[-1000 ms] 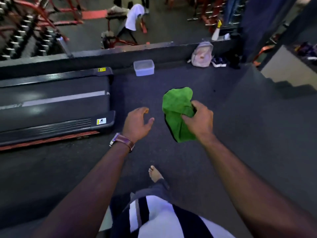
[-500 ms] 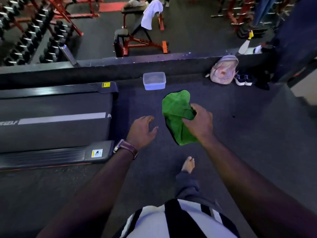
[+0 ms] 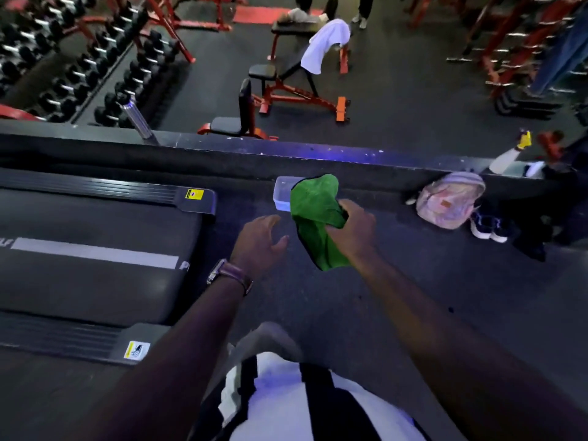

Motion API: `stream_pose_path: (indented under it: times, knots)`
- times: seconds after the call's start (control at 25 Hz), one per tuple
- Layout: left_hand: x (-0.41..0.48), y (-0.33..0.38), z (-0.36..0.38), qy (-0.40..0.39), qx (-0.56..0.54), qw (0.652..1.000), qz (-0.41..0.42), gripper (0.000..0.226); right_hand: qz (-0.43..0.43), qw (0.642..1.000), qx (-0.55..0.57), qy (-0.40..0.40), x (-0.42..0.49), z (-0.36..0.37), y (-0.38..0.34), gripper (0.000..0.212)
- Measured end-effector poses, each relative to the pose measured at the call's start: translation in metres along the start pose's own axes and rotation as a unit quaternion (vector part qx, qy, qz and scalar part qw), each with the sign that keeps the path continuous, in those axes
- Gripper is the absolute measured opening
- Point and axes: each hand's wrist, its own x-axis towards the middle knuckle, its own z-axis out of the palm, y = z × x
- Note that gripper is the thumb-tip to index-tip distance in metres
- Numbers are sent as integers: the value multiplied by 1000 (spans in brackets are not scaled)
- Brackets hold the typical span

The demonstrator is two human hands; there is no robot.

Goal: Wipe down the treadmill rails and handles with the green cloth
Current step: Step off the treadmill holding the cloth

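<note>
My right hand (image 3: 351,230) grips the bunched green cloth (image 3: 315,211), which hangs in the air over the dark floor. Just left of it my left hand (image 3: 259,241), with a watch on the wrist, hovers with loosely curled fingers and holds nothing. The rear end of the treadmill (image 3: 95,268) fills the left side, its dark belt lying between a far side rail (image 3: 105,189) and a near side rail (image 3: 73,340). Both hands are to the right of the treadmill, not touching it. No treadmill handles are in view.
A clear plastic container (image 3: 281,194) stands on the floor behind the cloth. A low dark wall (image 3: 318,154) runs across, with a pale backpack (image 3: 448,202) and shoes (image 3: 488,229) at its foot and a spray bottle (image 3: 509,154) on it. Beyond lie benches and dumbbell racks.
The view has shifted forward and tilted up, so the treadmill end and wall appear nearer and lower. Both hands keep their pose, the right still holding the cloth.
</note>
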Motion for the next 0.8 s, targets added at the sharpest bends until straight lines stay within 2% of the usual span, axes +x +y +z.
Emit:
stream_pose_path:
  times: [0.12,0.28,0.4,0.56,0.8]
  knots:
    - [90,-20,24,-9,1,1000,-12,47,-27,999,-15,-6,103,27,11,45]
    - [213,-60,57,-40,-12,997,-66,46,-25,998,-30,-58,237,79,22,45]
    - [284,-88,84,-77,-3,994,-81,40,-33,995,-45,-87,316,119,36,51]
    - [375,-126,130,-106,7,986,-132,30,-37,989,-68,-127,415,181,67,47]
    - [471,-207,243,-125,-20,968,-215,35,-51,970,-110,-210,529,328,157,55]
